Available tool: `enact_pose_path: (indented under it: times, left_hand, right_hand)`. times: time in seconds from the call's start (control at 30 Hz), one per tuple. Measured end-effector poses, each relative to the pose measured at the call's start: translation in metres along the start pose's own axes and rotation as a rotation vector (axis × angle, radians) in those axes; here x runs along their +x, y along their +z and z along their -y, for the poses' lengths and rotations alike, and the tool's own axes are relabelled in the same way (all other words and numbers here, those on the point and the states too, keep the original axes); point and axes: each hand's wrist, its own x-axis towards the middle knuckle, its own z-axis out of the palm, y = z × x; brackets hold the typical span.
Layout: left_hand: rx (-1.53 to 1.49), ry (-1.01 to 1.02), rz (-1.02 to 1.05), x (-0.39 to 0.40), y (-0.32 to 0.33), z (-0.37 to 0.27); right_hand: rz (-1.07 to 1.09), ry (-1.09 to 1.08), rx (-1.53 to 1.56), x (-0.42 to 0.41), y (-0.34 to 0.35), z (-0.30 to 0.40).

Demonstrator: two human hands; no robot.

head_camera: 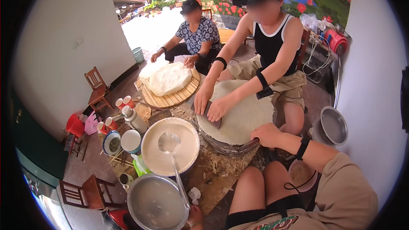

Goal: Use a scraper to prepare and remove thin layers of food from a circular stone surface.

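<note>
My right hand [266, 135] grips a dark piece at the near right edge of a round griddle [220, 147]. A thin, pale sheet of batter [243, 111] covers the griddle top. At the bottom, my left hand [195, 215] is beside the rim of a metal basin [156, 201] holding cloudy liquid; its fingers are partly hidden, so its grip is unclear. The handle end of a metal ladle [177, 169] lies close to that hand. The ladle's bowl rests in a large basin of batter [150, 159]. Opposite me, a co-worker's two hands press a dark flat scraper [216, 122] onto the sheet.
Another person handles stacked pale sheets [171, 78] on a round slatted mat [156, 100]. Along the table's left side stand a thermos [135, 121], a white-lined bowl [131, 141], paper cups [111, 123] and chopsticks. Crumbs litter the table [212, 183]. Wooden chairs [96, 195] stand left.
</note>
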Motion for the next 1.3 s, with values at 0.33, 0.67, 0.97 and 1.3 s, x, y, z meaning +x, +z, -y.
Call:
enact_pose_path:
  times: [0.33,0.67,0.97,1.3]
  left_hand:
    - [0.312,0.271,-0.136,-0.022,0.070,0.068]
    - [0.370,0.332,-0.069,-0.024,0.115,0.071]
    - [1.587,0.911,-0.443,-0.016,0.016,0.024]
    - [0.473,0.446,0.271,-0.011,-0.009,0.006]
  right_hand:
    - [-0.178,0.265,0.366,0.016,-0.057,0.025]
    - [-0.238,0.381,0.063,0.138,-0.056,-0.018]
    - [-0.207,0.602,-0.125,0.204,-0.026,-0.083]
    - [-0.371,0.509,-0.129,0.250,-0.007,-0.087]
